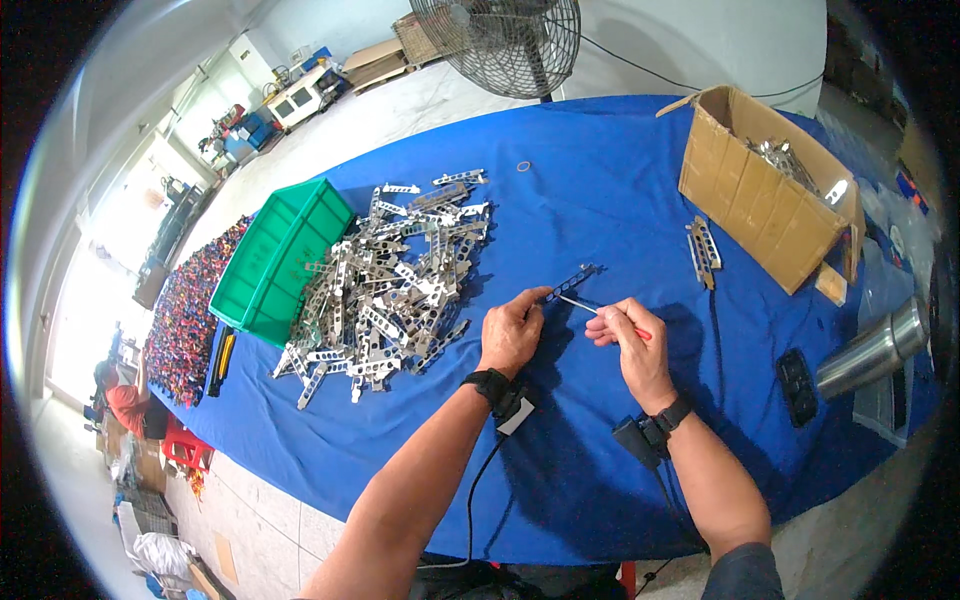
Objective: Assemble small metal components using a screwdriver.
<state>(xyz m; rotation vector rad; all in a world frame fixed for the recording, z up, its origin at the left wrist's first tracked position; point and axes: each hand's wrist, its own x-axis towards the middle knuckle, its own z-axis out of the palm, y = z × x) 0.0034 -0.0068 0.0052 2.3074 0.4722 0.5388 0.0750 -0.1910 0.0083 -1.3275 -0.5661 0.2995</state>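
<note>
in the head view, the person's left hand point(510, 338) pinches the near end of a slotted metal strip point(572, 282) between narrowed fingers, just above the blue cloth point(590, 200) that covers the bench, right of a large heap of similar metal strips point(400, 285). the right hand point(638, 350) is closed around a thin tool point(578, 303) with a red handle, its shaft pointing left to the strip; whether the tip touches it cannot be told. a green bin point(285, 268) stands tilted beside the heap, and left of it lies a mass of small multicoloured pieces point(200, 310). toward the right, a pair of strips point(703, 250) lies near an open cardboard box point(755, 215) holding metal pieces point(785, 160). a steel cylinder point(872, 350) is just beside a black object point(796, 387). a fan point(500, 40) stands beyond the far edge.
</note>
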